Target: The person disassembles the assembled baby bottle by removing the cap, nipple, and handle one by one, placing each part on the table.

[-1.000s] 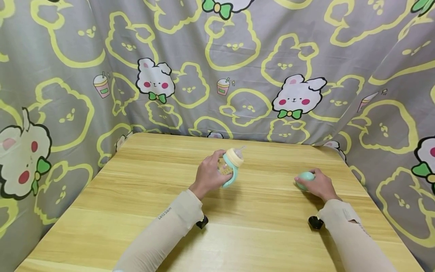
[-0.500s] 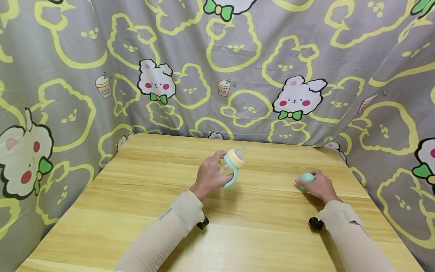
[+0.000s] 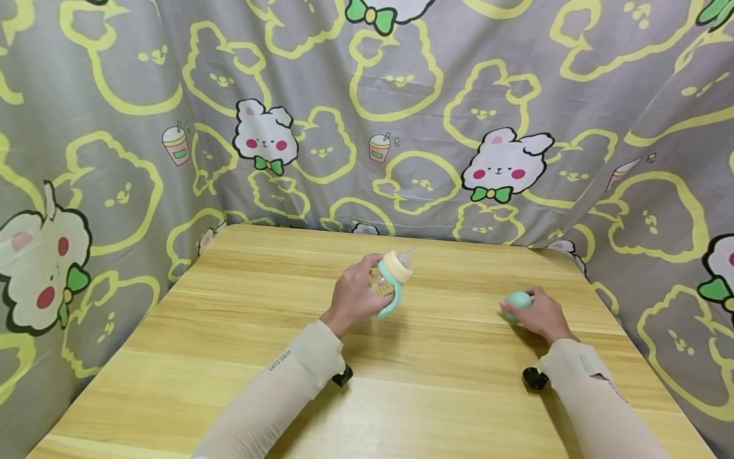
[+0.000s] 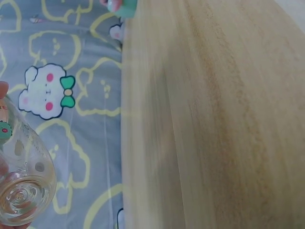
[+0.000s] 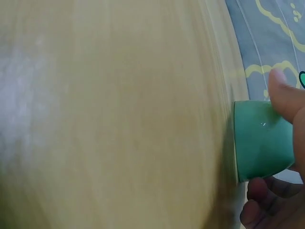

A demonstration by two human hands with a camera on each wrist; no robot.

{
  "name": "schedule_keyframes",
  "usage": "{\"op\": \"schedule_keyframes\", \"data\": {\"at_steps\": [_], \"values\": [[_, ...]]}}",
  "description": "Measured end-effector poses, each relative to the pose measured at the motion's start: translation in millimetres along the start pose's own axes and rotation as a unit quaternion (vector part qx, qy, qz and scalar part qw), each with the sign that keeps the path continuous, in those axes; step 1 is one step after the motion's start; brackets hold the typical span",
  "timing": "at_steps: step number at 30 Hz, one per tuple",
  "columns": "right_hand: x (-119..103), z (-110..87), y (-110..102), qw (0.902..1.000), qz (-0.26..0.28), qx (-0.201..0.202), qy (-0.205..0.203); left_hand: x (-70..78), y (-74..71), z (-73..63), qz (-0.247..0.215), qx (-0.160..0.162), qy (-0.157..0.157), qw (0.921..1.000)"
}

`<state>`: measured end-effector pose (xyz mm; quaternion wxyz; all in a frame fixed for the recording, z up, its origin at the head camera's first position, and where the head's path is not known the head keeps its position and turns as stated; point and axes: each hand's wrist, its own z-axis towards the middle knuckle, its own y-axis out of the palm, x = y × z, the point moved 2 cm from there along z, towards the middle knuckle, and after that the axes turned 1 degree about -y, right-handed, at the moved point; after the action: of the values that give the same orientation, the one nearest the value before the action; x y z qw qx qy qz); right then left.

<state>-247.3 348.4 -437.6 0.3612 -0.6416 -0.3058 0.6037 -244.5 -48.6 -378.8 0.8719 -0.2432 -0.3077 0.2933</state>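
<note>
A clear baby bottle (image 3: 396,268) with a cream collar, a pale nipple and a mint-green handle is gripped by my left hand (image 3: 354,294). It leans to the right, raised over the wooden table. In the left wrist view, the clear base of the bottle (image 4: 24,167) shows at the left edge. On the table's right side, my right hand (image 3: 543,316) holds a mint-green, dome-shaped bottle cap (image 3: 518,302) between thumb and fingers. The right wrist view has the cap (image 5: 261,139) with its flat rim down at the tabletop, the thumb on one side and curled fingertips on the other.
Both forearms reach over the light wooden table (image 3: 275,280). A grey curtain (image 3: 418,95) with yellow bear outlines and white rabbits hangs behind the table and at both sides. Dark wrist-camera mounts (image 3: 534,378) sit under the sleeves.
</note>
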Motion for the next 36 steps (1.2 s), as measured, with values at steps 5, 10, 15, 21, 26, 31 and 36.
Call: {"op": "schedule_keyframes", "data": {"at_steps": [5,10,15,21,26,31,36], "values": [[-6,-1.2,-2,0.9999,-0.001,0.012,0.003,-0.9,-0.1,-0.7,0.002,0.000,-0.006,1.0000],[-19,-2.6,-5,0.9972,0.009,0.074,-0.004,-2.9,0.4,-2.1,0.000,-0.003,-0.014,0.9999],[-38,-1.6,-11,0.9885,0.033,0.144,-0.033,-3.3,0.8,-0.1,-0.004,-0.007,-0.010,0.9999],[-63,-0.5,-15,0.9847,0.066,0.137,-0.085,-2.4,1.4,1.0,0.000,-0.012,-0.017,0.9998],[-83,-2.4,-17,0.9858,0.096,0.095,-0.100,-1.7,1.2,1.2,-0.003,-0.011,-0.016,0.9998],[-96,-3.0,-17,0.9864,0.094,0.077,-0.111,-2.2,2.0,1.7,-0.005,-0.010,-0.010,0.9999],[-106,-3.4,-15,0.9852,0.099,0.071,-0.120,-2.6,2.8,2.3,-0.004,-0.008,-0.009,0.9999]]}}
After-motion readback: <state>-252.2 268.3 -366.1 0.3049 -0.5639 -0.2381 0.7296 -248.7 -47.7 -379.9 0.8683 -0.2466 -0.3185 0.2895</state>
